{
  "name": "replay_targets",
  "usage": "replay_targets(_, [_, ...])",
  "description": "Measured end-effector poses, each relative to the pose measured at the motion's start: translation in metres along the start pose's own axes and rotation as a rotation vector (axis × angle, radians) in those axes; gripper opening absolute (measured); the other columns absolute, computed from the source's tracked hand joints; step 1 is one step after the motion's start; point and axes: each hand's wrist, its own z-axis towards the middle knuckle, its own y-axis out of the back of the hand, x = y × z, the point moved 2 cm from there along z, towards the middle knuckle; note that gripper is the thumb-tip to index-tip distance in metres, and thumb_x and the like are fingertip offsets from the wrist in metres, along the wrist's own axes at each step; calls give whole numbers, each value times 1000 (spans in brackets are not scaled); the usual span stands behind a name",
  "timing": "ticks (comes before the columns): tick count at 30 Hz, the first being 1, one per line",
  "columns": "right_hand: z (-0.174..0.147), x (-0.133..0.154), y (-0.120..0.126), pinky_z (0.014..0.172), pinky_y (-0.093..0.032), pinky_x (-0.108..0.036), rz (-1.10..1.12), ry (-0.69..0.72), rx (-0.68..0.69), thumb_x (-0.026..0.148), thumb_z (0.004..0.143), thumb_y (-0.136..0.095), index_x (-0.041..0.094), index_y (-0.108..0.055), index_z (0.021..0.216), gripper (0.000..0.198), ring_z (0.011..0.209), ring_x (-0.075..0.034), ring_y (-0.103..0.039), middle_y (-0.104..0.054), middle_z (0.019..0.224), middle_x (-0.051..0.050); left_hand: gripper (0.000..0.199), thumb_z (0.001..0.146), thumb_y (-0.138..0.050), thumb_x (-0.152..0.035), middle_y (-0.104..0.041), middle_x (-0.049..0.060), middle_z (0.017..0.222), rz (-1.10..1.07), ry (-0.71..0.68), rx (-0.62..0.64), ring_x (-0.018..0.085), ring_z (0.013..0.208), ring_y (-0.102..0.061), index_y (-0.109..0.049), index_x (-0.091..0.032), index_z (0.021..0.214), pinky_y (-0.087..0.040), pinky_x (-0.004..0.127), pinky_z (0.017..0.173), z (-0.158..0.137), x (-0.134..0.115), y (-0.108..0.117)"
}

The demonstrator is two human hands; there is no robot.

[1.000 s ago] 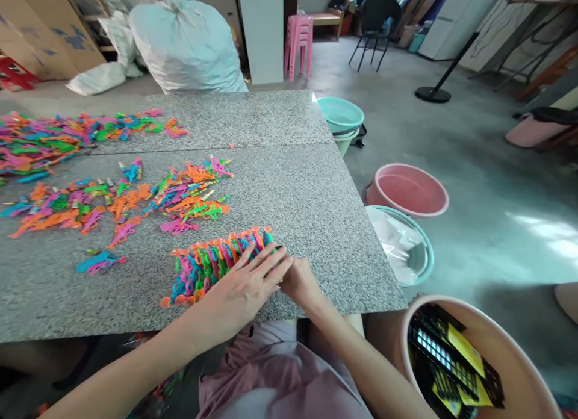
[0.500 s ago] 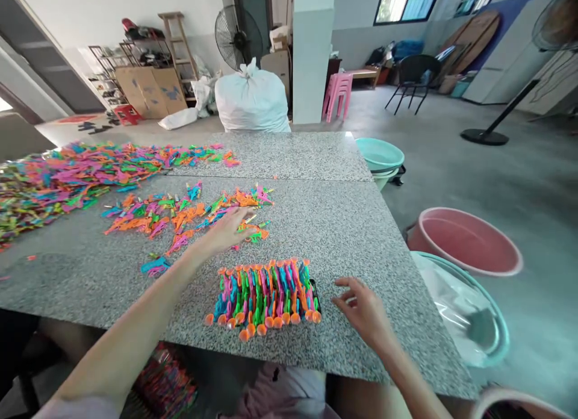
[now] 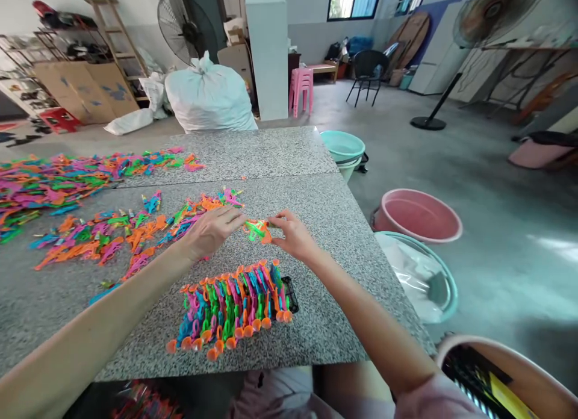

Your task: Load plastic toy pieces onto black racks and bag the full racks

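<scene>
In the head view, my left hand (image 3: 215, 227) reaches over the table from the left, fingers together, its tips at the left end of a small bunch of green and orange plastic toy guns (image 3: 256, 230). My right hand (image 3: 292, 233) pinches the orange right end of that bunch between thumb and fingers. How many pieces are between the hands I cannot tell. Just below lies a dense row of colourful toy guns (image 3: 230, 307) with orange cup-shaped ends, set side by side on a black tray (image 3: 290, 294) whose right end shows.
Loose toy guns (image 3: 144, 229) lie left of my hands, with a larger heap (image 3: 58, 181) farther back. The speckled table (image 3: 334, 274) ends at the right, beside a pink tub (image 3: 419, 217), a green basin (image 3: 343, 145) and a basin with plastic bags (image 3: 413, 277).
The view has turned to the right. My right hand has moved up and left from beside the tray to meet my left hand, and now grips the green and orange toy guns.
</scene>
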Motion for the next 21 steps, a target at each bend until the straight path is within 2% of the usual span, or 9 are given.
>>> replay_targets(4, [-9, -13, 13, 80, -46, -26, -11, -58, -66, 10, 86, -63, 17, -71, 92, 12, 87, -17, -63, -64, 91, -5, 38, 101, -32, -18, -69, 9, 106, -17, -74, -17, 21, 104, -64, -62, -21, 125, -51, 37, 95, 22, -22, -3])
replay_targets(7, [-40, -32, 19, 76, -48, -26, 77, -219, -144, 8, 85, -60, 16, -69, 87, 12, 77, -15, -64, -66, 87, -4, 43, 105, -27, -25, -69, 9, 100, -42, 13, -51, 21, 93, -66, -48, -17, 141, -55, 36, 87, 33, -18, -10])
replay_targets(10, [-77, -42, 3, 72, -51, -24, 358, -367, -39, 3, 79, -60, 17, -69, 92, 20, 71, -13, -68, -71, 84, -1, 52, 106, -28, -44, -67, 14, 116, -88, 84, -60, 25, 103, -66, -45, -10, 141, -54, 42, 91, 31, -22, -8])
replay_targets(12, [-97, -39, -14, 72, -52, -24, 493, -401, 16, 5, 77, -65, 17, -68, 94, 21, 74, -14, -70, -73, 83, 0, 60, 102, -34, -57, -59, 16, 137, -136, 60, -35, 29, 121, -60, -46, -12, 141, -50, 47, 101, 19, -42, 0])
replay_targets(14, [-108, -33, -27, 75, -53, -24, 508, -396, -10, 8, 76, -69, 17, -68, 93, 19, 78, -15, -71, -75, 86, -1, 58, 102, -37, -59, -52, 9, 148, -203, -37, 36, 26, 132, -53, -42, -23, 147, -46, 45, 108, -1, -76, 8])
replay_targets(15, [-109, -29, -31, 76, -52, -24, 485, -379, -25, 9, 77, -70, 17, -68, 92, 18, 80, -15, -71, -75, 88, -2, 54, 102, -36, -58, -54, 7, 147, -199, -133, 52, 25, 133, -52, -44, -27, 146, -45, 45, 109, -13, -96, 10])
replay_targets(17, [-106, -21, -36, 77, -50, -23, 416, -316, 0, 10, 79, -69, 18, -68, 89, 13, 83, -15, -70, -74, 90, -2, 53, 99, -41, -60, -57, 7, 144, -112, -225, 32, 27, 137, -48, -53, -27, 140, -39, 49, 115, -34, -130, 8])
replay_targets(19, [-99, -16, -38, 76, -48, -22, 323, -249, 89, 11, 81, -68, 19, -68, 87, 10, 83, -15, -69, -74, 90, -2, 47, 100, -45, -54, -63, 7, 137, -47, -238, -11, 29, 140, -44, -59, -23, 132, -35, 50, 118, -49, -151, 2])
replay_targets(21, [-93, -14, -36, 73, -47, -21, 232, -214, 169, 10, 81, -66, 19, -68, 89, 13, 81, -15, -68, -73, 87, -2, 38, 102, -47, -44, -67, 6, 130, -44, -211, -37, 28, 142, -42, -62, -20, 127, -34, 51, 119, -56, -158, -5])
